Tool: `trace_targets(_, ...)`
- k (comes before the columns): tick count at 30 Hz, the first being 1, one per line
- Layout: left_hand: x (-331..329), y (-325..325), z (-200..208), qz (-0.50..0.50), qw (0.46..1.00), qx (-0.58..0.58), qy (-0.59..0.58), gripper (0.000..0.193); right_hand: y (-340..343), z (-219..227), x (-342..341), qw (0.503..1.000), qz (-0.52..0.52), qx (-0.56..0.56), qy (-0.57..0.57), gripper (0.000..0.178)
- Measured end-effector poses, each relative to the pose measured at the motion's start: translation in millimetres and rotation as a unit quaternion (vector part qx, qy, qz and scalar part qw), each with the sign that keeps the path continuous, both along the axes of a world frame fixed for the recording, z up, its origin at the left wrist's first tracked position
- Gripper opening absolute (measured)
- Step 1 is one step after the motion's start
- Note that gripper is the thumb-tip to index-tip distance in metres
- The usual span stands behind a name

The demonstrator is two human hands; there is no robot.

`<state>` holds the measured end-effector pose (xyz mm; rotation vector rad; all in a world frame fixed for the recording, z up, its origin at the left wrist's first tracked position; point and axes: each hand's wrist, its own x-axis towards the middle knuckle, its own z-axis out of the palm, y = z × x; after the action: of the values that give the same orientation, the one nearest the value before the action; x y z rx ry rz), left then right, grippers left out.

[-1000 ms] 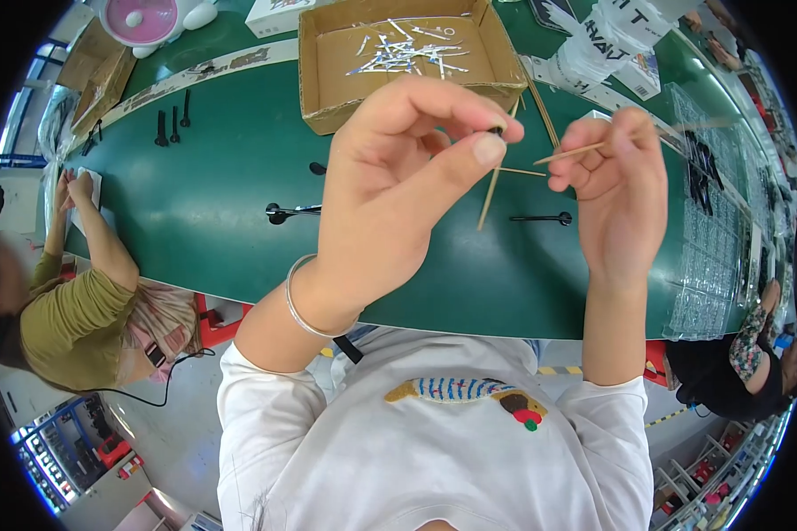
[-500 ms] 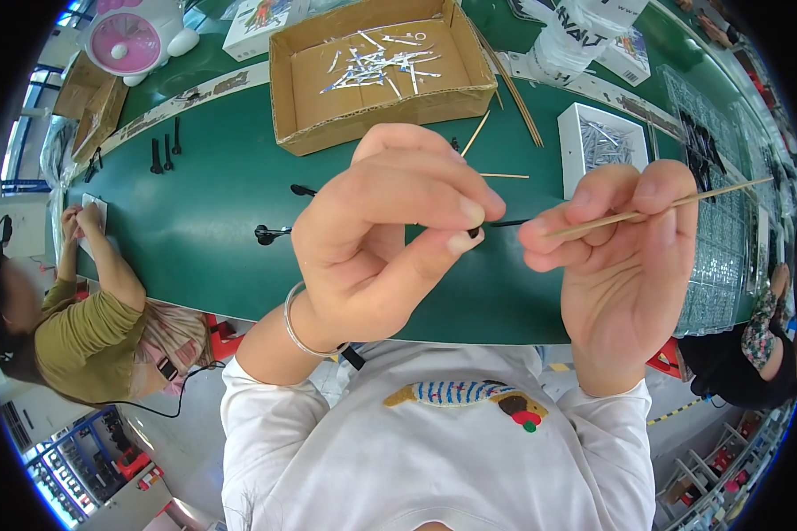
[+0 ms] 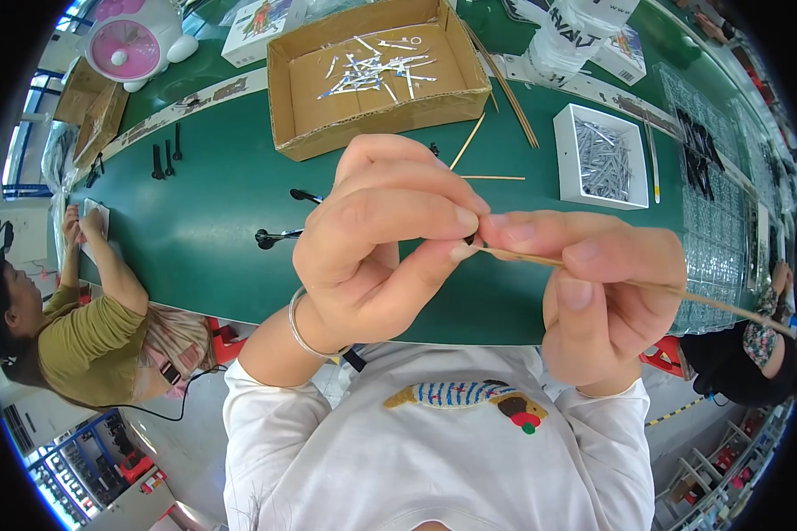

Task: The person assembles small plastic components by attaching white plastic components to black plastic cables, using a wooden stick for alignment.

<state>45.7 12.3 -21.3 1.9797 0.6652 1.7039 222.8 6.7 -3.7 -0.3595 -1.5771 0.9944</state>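
Note:
My left hand (image 3: 372, 226) is closed in a pinch, thumb against forefinger, on a small black part (image 3: 471, 239) that is mostly covered by the fingertips. Meeting it from the right is my right hand (image 3: 615, 283), closed around a thin wooden stick (image 3: 726, 306). The stick slants from the lower right up to the black part, and its tip appears to touch or almost touch it. Fingertips of both hands come together there. Just left of my left hand, black long-handled pieces (image 3: 274, 237) lie on the green table (image 3: 204, 257).
Beyond my hands stands a cardboard box (image 3: 381, 126) with white strips inside. A white box (image 3: 568, 181) of small silver pieces is at the right. More sticks (image 3: 496, 178) and several black parts (image 3: 158, 164) lie about. A person (image 3: 84, 341) works at the left.
My right hand has moved left to meet my left hand, turning its palm down and bringing the stick's tip to the black part. The left hand keeps its pinch.

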Motion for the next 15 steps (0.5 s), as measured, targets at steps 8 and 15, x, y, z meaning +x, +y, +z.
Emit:
trace_targets(8,-3.1,-0.6,-0.6,0.012,0.998,0.006,0.053,0.013,-3.7,10.7,4.0,0.991,-0.046,0.047,-0.113,0.011)
trace_targets(15,-3.3,-3.8,-1.5,0.016,0.998,-0.011,0.053,0.015,-2.3,7.0,4.7,0.993,-0.055,0.034,-0.098,0.013)
